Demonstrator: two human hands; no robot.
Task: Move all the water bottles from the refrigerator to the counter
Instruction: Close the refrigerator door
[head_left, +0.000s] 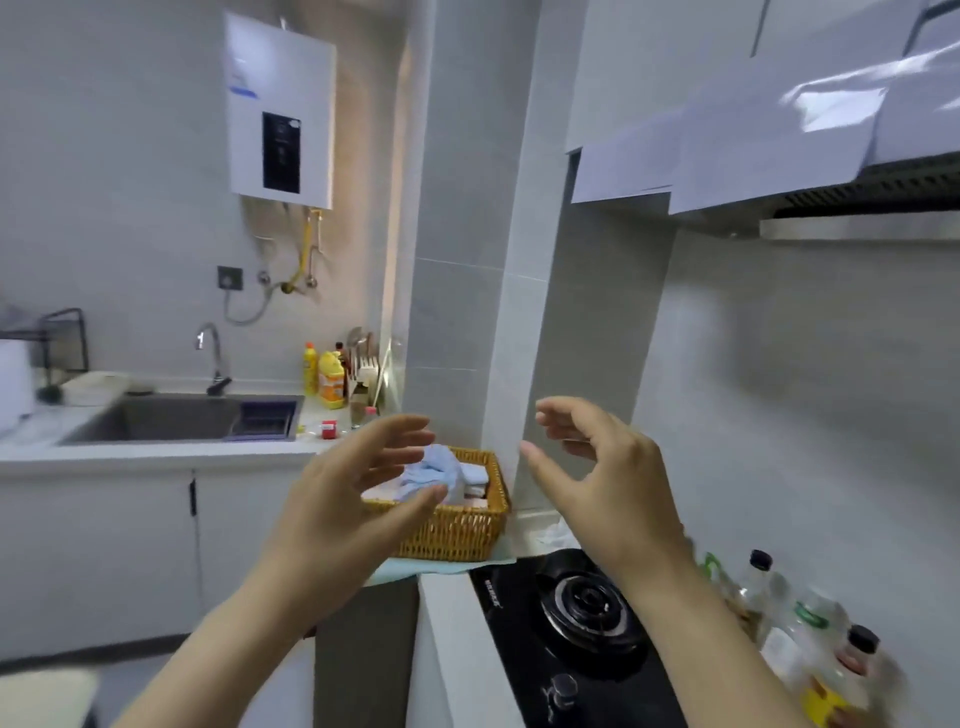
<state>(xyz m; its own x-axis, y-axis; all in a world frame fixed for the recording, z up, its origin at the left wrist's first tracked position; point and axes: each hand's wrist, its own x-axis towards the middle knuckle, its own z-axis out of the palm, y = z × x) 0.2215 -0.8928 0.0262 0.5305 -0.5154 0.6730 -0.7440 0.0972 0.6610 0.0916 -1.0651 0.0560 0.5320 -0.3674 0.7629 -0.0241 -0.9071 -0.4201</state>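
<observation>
Wicker basket: golden-brown weave, set at the counter corner between the sink on the left and the black stove on the right; a blue cloth lies in it.
Refrigerator: not in view, so what it holds cannot be told.
Water bottles: none I can name with certainty. A cluster of clear bottles stands at the near right beside the stove, with black and green caps. They are blurred, and they may be oils or condiments rather than water.
Counter: the pale run around the sink carries yellow detergent bottles at its far end and small items near them. No plain water bottle shows on it.
Progress: by my judgement, either early or between trips. Neither hand carries a bottle, and nothing clearly delivered is on show.
Left hand: raised before the basket, nearer the camera. The fingers are nearly straight and spread and the palm turns to the right. It is wide and holds nothing.
Right hand: raised at the same height, well apart from the other. The fingers are loosely curved with a clear gap to the thumb, and it grips nothing.
Left to do: likely to turn to the refrigerator, take the bottles out and set them on the counter.
</observation>
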